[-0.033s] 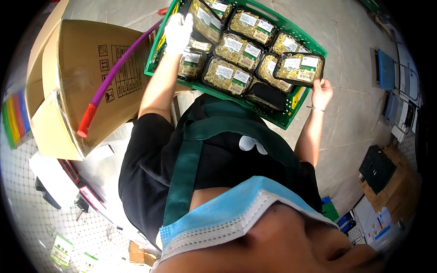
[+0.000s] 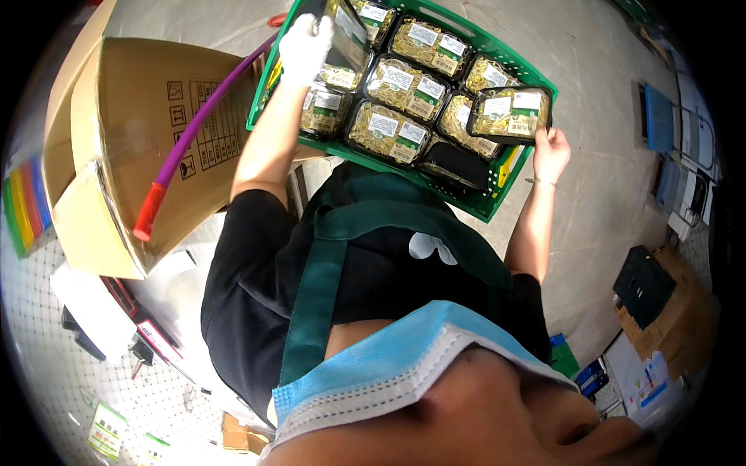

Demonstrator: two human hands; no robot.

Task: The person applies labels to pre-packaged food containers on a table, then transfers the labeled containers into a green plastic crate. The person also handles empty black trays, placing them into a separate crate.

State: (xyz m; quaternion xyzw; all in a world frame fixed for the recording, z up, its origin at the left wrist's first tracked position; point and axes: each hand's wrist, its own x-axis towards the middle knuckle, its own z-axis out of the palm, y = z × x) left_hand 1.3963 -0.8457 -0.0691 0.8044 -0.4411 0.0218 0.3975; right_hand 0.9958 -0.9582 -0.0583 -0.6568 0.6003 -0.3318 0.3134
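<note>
A green plastic crate (image 2: 510, 75) holds several black trays (image 2: 404, 89) with clear tops, pale strand-like food and white-and-green labels. My white-gloved left hand (image 2: 305, 49) grips a similar tray (image 2: 348, 35) tilted steeply at the crate's upper left. My bare right hand (image 2: 551, 155) pinches the edge of another labelled tray (image 2: 509, 114), raised over the crate's right end. A plain black tray shape (image 2: 456, 167) lies in the crate's lower right corner, its contents unclear.
An open cardboard box (image 2: 128, 116) and a purple rod with red end (image 2: 175, 161) are to the left, beside multicoloured panels (image 2: 25, 206). Grey floor (image 2: 590, 202) surrounds the crate. A dark case (image 2: 643, 286), cardboard (image 2: 672, 342) and blue panels (image 2: 658, 116) are at the right.
The tray in my left hand is slightly more edge-on, and that hand has shifted a little left. My right hand and its tray have moved very slightly.
</note>
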